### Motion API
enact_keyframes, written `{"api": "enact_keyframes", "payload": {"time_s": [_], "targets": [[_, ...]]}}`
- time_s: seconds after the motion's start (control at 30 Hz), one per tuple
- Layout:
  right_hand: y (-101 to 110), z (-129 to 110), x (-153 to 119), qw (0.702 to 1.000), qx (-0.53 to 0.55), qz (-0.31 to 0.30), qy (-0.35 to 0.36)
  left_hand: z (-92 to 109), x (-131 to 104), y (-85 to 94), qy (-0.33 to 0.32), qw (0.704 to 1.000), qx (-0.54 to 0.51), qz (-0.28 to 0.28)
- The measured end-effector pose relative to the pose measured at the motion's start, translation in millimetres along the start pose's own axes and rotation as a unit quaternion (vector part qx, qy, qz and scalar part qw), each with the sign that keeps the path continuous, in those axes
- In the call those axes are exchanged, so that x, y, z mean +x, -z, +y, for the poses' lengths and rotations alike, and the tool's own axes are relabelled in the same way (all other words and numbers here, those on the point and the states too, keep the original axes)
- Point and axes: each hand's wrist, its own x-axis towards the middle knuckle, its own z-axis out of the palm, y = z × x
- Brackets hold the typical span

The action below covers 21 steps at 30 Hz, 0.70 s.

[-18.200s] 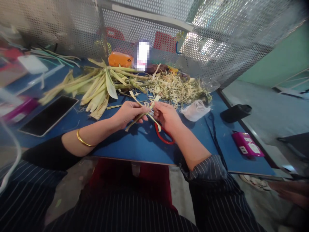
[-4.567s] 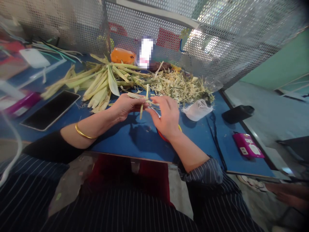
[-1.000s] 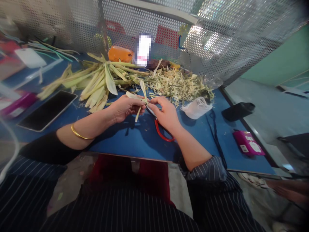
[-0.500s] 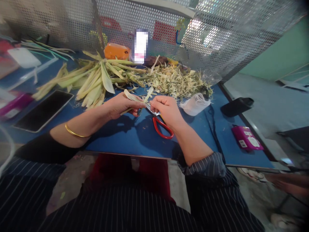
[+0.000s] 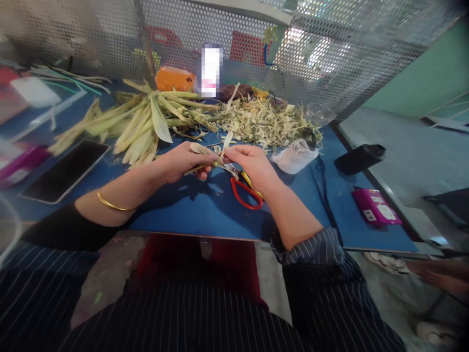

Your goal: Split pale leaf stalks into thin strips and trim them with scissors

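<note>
Pale corn husk strips are pinched in my left hand, its thumb on top and a thin stalk-like end sticking out below. My right hand meets it from the right, thumb and fingertips closed on an upright husk strip where the pieces cross. Just below the right hand, a pair of scissors lies on the table, with one red and one yellow handle loop; its blades point toward the left hand. Fingers partly cover the crossing point.
Behind my hands lie long corn husks and a heap of husk shreds. White string, a black case and a purple tissue pack sit right. A dark phone lies left. A perforated metal screen borders the back.
My right hand has shifted slightly left and its fingertips now meet the husk strip by the left hand. More of the scissors' yellow handle shows.
</note>
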Motion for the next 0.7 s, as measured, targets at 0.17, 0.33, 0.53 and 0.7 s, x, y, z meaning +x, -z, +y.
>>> {"api": "enact_keyframes", "payload": {"time_s": [0.17, 0.33, 0.53, 0.7], "targets": [[-10.7, 6.4, 1.2, 0.998, 0.042, 0.036, 0.021, -2.3, -0.5, -7.7, 0.004, 1.000, 0.027, 0.010], [-14.4, 12.3, 4.1, 0.995, 0.008, 0.093, 0.038, -3.5, -4.5, -14.2, -0.047, 0.995, 0.081, 0.027], [-18.3, 12.5, 2.1, 0.989, -0.036, 0.135, 0.057, -3.5, -4.9, -9.0, -0.067, 0.991, 0.116, -0.012], [-10.2, 10.1, 2.5, 0.977, -0.141, 0.122, 0.105, -0.7, -5.5, -9.8, -0.035, 0.996, 0.079, 0.017]]}}
